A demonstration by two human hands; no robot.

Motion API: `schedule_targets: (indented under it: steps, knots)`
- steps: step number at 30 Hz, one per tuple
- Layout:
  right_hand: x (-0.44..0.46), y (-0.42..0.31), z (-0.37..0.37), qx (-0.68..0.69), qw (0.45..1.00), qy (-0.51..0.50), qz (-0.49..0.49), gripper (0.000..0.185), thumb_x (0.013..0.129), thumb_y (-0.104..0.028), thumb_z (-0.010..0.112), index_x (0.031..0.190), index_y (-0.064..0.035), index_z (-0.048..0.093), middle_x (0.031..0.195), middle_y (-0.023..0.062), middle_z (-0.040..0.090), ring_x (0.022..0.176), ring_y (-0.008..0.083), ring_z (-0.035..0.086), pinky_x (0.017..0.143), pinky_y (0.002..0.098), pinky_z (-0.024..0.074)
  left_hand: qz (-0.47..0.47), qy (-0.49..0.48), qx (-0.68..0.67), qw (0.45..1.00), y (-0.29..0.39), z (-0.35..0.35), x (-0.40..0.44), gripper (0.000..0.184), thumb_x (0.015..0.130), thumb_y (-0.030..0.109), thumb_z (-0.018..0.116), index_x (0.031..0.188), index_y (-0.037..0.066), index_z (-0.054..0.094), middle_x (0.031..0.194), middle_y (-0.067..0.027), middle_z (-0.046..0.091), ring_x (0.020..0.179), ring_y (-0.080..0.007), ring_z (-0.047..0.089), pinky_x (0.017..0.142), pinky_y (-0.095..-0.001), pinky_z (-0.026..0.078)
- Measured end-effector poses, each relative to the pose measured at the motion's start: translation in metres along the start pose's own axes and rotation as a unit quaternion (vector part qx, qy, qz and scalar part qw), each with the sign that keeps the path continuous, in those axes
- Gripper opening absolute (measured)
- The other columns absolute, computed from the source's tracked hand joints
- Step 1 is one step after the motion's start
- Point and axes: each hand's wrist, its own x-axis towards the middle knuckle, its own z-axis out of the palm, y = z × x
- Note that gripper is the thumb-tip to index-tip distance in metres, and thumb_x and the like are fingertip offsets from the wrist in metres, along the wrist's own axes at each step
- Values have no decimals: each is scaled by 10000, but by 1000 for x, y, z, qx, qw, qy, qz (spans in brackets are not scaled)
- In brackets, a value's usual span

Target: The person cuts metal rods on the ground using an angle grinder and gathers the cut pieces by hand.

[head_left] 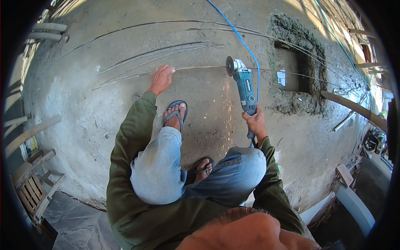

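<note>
My right hand (255, 121) is wrapped round the rear handle of a teal angle grinder (246, 89). Its disc (229, 66) meets a thin steel rod (208, 67) that lies across the concrete floor, and orange sparks (227, 121) spray down toward my knees. Farther left, my left hand (161, 79) is closed on the same rod, its fingertips pinched together. Several more thin rods (154, 52) lie beside and beyond that hand. A blue cord (238, 35) runs past the grinder's right side.
A square opening (293, 68) with rough wet cement round its edge lies at right. Near it is a wooden pole (354, 107). My sandalled feet (177, 114) are close to the sparks. A wooden chair (35, 189) stands at lower left.
</note>
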Motion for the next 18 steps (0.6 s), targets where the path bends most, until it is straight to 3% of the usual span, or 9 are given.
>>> schedule_targets:
  steps: [18]
  knots:
    - [2,-7,0,2,1000,3,-20,405,687,-148,703,1026,21,560,662,-6,534,537,72,458,485,264,398,6,10,-5,1000,3,-1,0,97,859,152,574,910,81,614,882,-101,573,894,-309,559,745,-445,393]
